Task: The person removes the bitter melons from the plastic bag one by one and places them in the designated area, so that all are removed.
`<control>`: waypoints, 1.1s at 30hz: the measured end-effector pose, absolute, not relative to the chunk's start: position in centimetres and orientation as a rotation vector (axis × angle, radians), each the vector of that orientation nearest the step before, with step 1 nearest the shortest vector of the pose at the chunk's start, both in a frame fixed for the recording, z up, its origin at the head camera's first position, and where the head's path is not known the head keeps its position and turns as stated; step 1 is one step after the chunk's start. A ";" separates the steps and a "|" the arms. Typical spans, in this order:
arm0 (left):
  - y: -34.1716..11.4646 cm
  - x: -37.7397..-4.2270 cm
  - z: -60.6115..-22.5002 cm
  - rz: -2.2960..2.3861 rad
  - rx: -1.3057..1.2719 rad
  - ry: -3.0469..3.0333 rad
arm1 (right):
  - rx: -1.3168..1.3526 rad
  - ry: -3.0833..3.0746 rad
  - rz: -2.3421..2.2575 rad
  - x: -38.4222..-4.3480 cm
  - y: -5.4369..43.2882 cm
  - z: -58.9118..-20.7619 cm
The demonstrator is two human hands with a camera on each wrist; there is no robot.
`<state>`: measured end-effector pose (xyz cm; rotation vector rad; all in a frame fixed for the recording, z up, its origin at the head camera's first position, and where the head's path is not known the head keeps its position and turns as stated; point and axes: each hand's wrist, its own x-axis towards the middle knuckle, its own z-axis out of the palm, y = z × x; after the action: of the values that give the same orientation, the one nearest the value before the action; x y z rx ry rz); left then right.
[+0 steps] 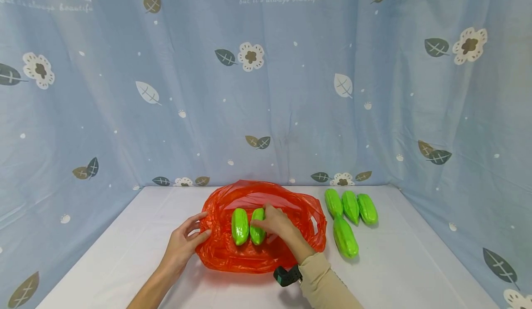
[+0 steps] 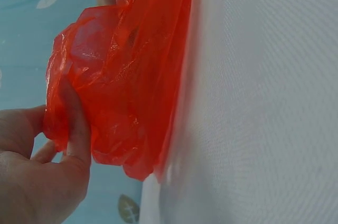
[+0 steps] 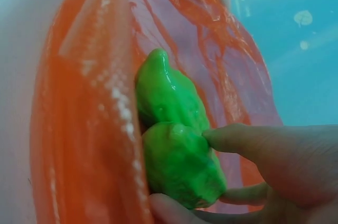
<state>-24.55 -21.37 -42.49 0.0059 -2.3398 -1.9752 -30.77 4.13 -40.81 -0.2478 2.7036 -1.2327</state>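
Observation:
A red plastic bag [image 1: 232,263] lies on the white table with its mouth spread wide. My left hand [image 1: 187,237] pinches the bag's left edge between thumb and fingers, with the thin film [image 2: 121,97] hanging from that grip in the left wrist view. Reaching inside the bag, my right hand [image 1: 276,222] holds a glossy green bitter gourd [image 1: 257,230] with thumb and fingers around it. A second bitter gourd [image 1: 239,227] lies to its left in the bag. In the right wrist view, the held bitter gourd [image 3: 182,166] overlaps the other bitter gourd [image 3: 169,94].
Right of the bag, several more green bitter gourds [image 1: 368,209] lie on the table [image 1: 407,263], one bitter gourd [image 1: 346,237] nearer the front. A blue patterned curtain [image 1: 291,115] stands behind and along both sides. A black wrist strap [image 1: 287,275] is on the right wrist.

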 end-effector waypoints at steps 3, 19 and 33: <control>-21.4 -24.6 -42.5 -1.975 0.008 -2.339 | -0.255 2.692 -1.256 -30.7 4.1 -40.8; -21.5 -24.6 -42.4 -1.959 0.019 -2.343 | -0.257 2.652 -1.303 -30.5 4.5 -40.8; -21.4 -24.6 -42.4 -1.965 0.012 -2.327 | -0.315 2.676 -1.295 -30.1 5.8 -39.9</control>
<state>-24.58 -21.42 -42.39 0.0118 -2.3274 -1.9648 -30.07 5.75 -39.88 -0.3152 2.6755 -1.2949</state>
